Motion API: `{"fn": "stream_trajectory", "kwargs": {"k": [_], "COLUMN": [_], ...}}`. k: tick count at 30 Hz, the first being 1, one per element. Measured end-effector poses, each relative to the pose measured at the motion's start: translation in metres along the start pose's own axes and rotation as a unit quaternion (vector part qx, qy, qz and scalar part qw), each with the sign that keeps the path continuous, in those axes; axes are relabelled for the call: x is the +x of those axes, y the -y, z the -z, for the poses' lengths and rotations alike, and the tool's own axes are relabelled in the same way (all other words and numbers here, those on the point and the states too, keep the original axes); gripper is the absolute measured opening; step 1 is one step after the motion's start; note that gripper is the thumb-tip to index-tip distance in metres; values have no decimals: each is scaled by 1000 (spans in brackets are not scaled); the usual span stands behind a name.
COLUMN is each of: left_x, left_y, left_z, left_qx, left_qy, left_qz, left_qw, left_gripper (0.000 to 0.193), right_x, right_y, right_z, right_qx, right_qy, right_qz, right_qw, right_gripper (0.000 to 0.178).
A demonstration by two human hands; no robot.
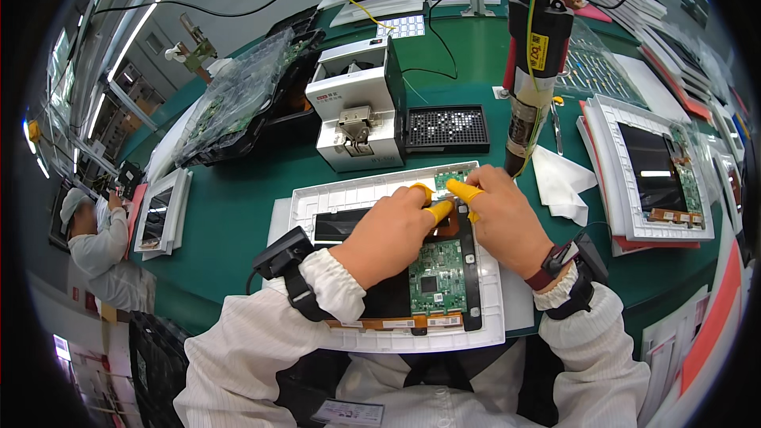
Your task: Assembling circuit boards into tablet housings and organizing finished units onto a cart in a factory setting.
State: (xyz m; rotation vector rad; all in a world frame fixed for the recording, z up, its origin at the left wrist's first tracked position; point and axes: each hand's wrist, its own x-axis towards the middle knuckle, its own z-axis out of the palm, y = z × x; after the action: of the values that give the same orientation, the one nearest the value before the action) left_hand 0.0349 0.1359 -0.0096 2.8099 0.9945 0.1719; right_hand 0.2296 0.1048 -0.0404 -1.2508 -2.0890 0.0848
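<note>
Two curled grips, left hand (386, 236) and right hand (507, 218), maybe steady the frame's (493, 301) far-edge board (445, 177) (how closed, on what: can't tell).

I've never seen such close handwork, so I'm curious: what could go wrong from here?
The yellow-covered fingers sit beside the small green board, so a slip might scratch or jar it. The large green circuit board lies uncovered near the left hand, so a stray touch could harm it. The tall dark tool appears close to the right hand, which might bump it.
</note>
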Motion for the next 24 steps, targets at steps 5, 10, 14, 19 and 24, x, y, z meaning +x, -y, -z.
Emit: {"fn": "stream_trajectory", "kwargs": {"k": [5, 10, 14, 19, 24], "left_x": [-20, -56, -66, -61, -62], "left_y": [4, -5, -13, -15, -13], "left_z": [28, 45, 25, 8, 9], "left_qx": [-43, -53, -6, 85, 61], "left_qy": [-82, -64, -42, 32, 73], "left_qz": [22, 82, 28, -25, -5], "left_qw": [995, 993, 999, 996, 995], "left_gripper": [53, 55, 60, 62, 61], "right_x": [0, 3, 0, -6, -11], "right_y": [4, 7, 7, 6, 7], "right_z": [15, 17, 10, 9, 10], "right_qx": [65, 66, 53, -11, -37], "right_qy": [-68, -12, 3, 77, 92], "right_qz": [16, 36, 54, 87, 84], "right_qw": [995, 997, 997, 993, 992], "right_gripper": [23, 26, 24, 26, 32]}}
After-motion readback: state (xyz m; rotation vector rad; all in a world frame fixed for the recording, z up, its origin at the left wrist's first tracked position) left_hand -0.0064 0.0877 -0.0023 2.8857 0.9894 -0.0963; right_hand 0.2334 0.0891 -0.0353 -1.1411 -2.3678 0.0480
